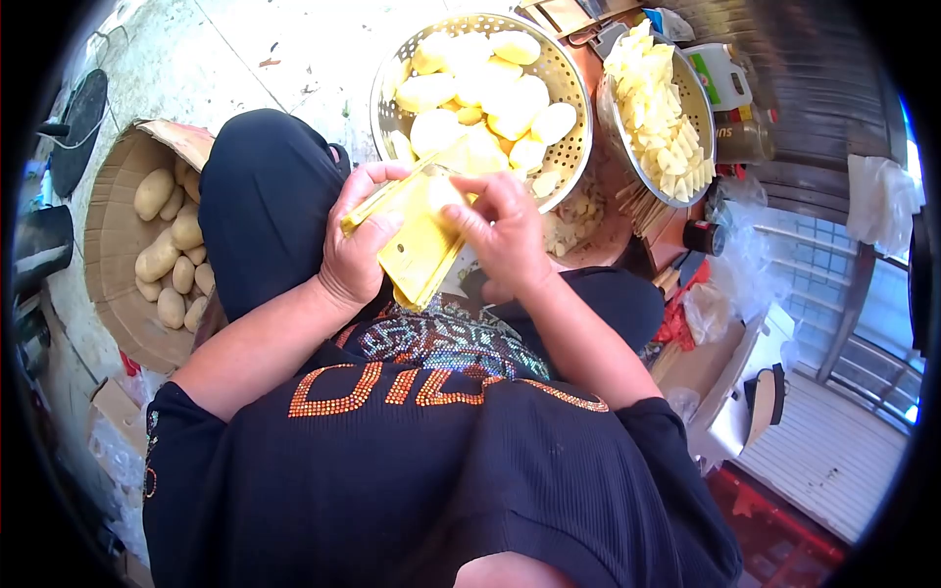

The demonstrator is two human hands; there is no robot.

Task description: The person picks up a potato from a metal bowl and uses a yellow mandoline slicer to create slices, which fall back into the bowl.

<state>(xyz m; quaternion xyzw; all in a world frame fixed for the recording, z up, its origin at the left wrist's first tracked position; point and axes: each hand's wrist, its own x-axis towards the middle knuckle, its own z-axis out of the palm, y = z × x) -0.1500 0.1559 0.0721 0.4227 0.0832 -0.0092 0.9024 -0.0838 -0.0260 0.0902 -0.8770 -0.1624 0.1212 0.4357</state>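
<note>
My left hand [355, 250] is closed around the left side of a stack of flat yellow packets [421, 257], its thumb lying across the top. From the right, my right hand [505, 227] pinches the upper edge of the same stack between thumb and fingers. Just beyond both hands stands a perforated metal colander [580, 122] with peeled potatoes [466, 83] in it. Right of that, a second colander [708, 108] holds a heap of cut potato slices [655, 118].
To the left, a torn cardboard box [110, 235] contains unpeeled potatoes [159, 261]. Potato peelings [578, 218] lie below the first colander. Thin wooden sticks [642, 211], a dark jar [702, 237] and clear plastic bags [750, 250] are at the right.
</note>
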